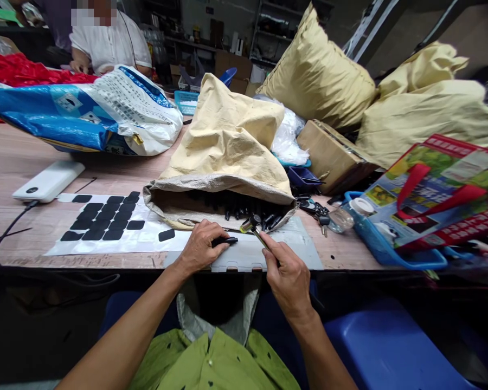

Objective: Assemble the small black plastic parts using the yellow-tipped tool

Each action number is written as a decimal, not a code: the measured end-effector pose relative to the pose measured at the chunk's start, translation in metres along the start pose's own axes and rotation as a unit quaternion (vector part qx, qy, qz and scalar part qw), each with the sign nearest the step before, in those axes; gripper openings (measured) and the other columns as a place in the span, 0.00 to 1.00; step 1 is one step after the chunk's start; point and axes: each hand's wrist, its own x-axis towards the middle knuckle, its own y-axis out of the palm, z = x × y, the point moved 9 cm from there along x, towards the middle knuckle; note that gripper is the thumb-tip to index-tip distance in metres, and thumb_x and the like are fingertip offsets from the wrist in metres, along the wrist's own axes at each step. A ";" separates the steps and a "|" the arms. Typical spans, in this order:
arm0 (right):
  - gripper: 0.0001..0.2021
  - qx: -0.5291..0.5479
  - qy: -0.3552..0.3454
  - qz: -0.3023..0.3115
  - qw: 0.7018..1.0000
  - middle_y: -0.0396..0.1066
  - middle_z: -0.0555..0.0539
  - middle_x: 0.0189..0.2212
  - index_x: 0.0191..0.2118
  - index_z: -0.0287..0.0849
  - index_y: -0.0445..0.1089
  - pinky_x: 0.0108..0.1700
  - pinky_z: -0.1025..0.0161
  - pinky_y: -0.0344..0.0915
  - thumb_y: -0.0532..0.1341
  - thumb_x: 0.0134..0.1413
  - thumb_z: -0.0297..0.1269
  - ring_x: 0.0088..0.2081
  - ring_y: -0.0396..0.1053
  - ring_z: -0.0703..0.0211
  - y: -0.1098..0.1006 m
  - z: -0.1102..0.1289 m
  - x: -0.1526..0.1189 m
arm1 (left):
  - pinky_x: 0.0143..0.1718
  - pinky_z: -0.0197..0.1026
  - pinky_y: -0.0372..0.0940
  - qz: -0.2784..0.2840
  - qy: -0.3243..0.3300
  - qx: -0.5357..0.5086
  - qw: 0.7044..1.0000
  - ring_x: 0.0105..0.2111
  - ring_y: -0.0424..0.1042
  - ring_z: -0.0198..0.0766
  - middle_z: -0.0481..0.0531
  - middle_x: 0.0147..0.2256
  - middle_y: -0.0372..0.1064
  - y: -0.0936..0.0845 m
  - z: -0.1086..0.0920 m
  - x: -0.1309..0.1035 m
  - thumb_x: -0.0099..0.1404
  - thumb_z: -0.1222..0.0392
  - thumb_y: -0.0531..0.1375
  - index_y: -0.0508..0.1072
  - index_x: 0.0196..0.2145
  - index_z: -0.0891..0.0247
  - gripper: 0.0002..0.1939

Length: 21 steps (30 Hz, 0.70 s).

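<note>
My left hand (202, 245) pinches a short black rod-like piece (228, 240) against the grey board (309, 248) at the table's front edge. In my right hand (288, 273) is a small hammer (251, 222), gripped by its handle; its head has a yellowish face and hangs close above the black piece, apart from it. Just behind both hands, a cream cloth sack (231, 124) lies with its mouth facing me. Many similar black pieces (270, 221) rest inside the opening. To the left, black rounded patches (103, 215) lie in rows on a white sheet (134, 244).
A white power bank (49, 181) with a cable lies at left, below a blue-and-white bag (85, 116). On the right are keys (323, 222), a clear bottle (341, 219), and a blue basket (382, 249) under a colourful bag (443, 189). Another person (109, 43) sits across the table.
</note>
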 end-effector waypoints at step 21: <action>0.20 0.008 0.029 -0.014 0.999 0.78 0.47 0.45 0.61 0.53 0.71 0.51 0.60 0.70 0.55 0.67 0.33 0.45 0.76 0.55 -0.003 -0.011 -0.013 | 0.44 0.47 0.60 0.003 0.002 0.014 1.000 0.41 0.67 0.44 0.53 0.37 0.74 0.002 0.004 0.000 0.66 0.55 0.65 0.82 0.40 0.57 0.07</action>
